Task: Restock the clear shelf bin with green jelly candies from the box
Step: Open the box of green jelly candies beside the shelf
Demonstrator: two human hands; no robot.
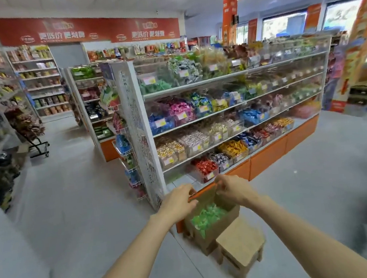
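A brown cardboard box [214, 232] stands open on the floor at the foot of the candy shelf, part-filled with green jelly candies [204, 217]. My left hand [179, 200] grips the box's far left rim, fingers curled over the edge. At the far right corner my right hand [231, 188] grips the rim the same way. On the lowest shelf, just behind my hands, is a nearly bare clear bin [182, 179] to the left of a bin of red candies [205, 167]. Another bin on the top shelf holds green candies [154, 86].
A small wooden stool [241, 245] stands right beside the box, towards me. The white shelf unit [232, 120] holds several clear bins of wrapped sweets, with a perforated end panel [139, 129] and wire racks. Grey floor opens on both sides; more shelving lines the left aisle.
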